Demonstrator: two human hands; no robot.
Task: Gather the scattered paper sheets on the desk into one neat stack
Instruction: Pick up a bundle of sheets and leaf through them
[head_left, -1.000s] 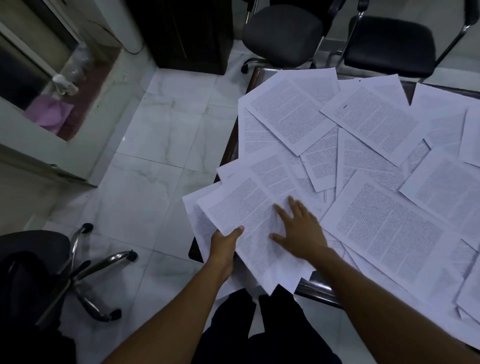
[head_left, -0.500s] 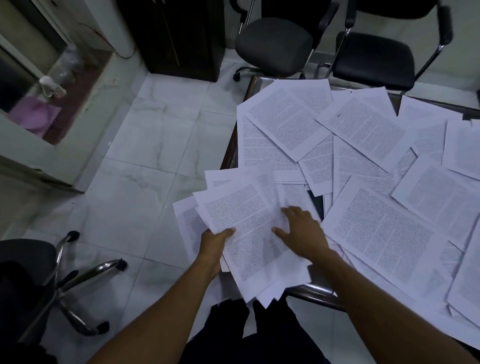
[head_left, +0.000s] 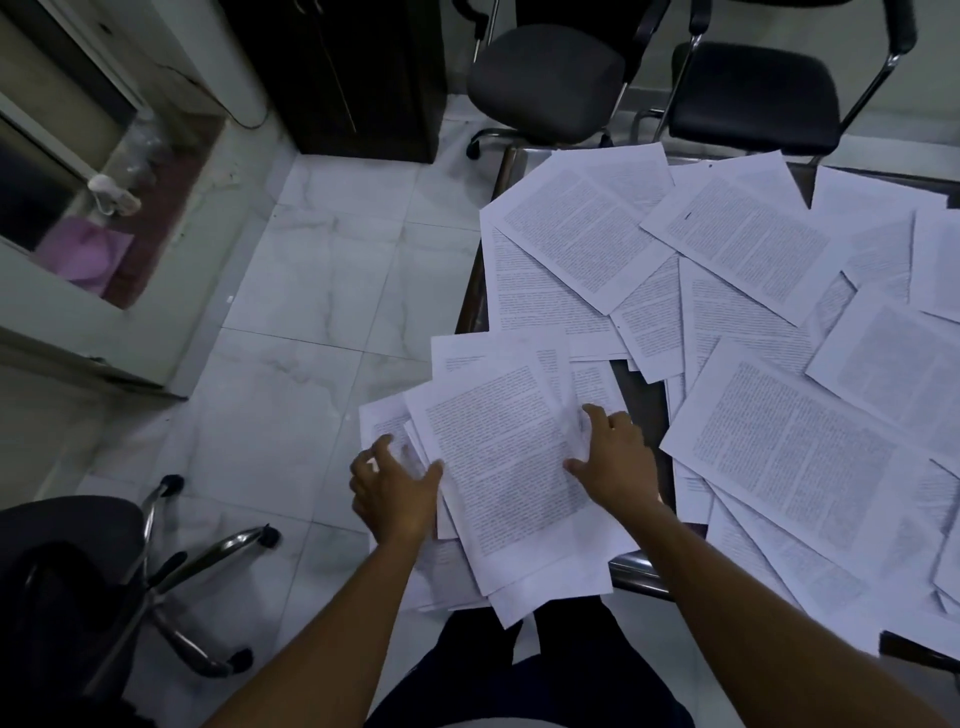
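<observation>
Head view looks down on a desk (head_left: 641, 410) covered with scattered paper sheets (head_left: 737, 244); a loose bundle of sheets (head_left: 498, 467) overhangs its near left corner; the left hand (head_left: 397, 491) rests at the bundle's left edge, fingers spread, thumb against the top page; the right hand (head_left: 615, 457) presses flat on its right side, fingers straight; two black chairs (head_left: 753, 93) stand beyond the desk.

1. A loose bundle of printed sheets (head_left: 498, 467), fanned and uneven, hangs over the near left corner of the surface (head_left: 641, 395).
2. Many more white printed sheets (head_left: 779, 457) lie scattered, overlapping at varied angles, across the rest of the surface.
</observation>
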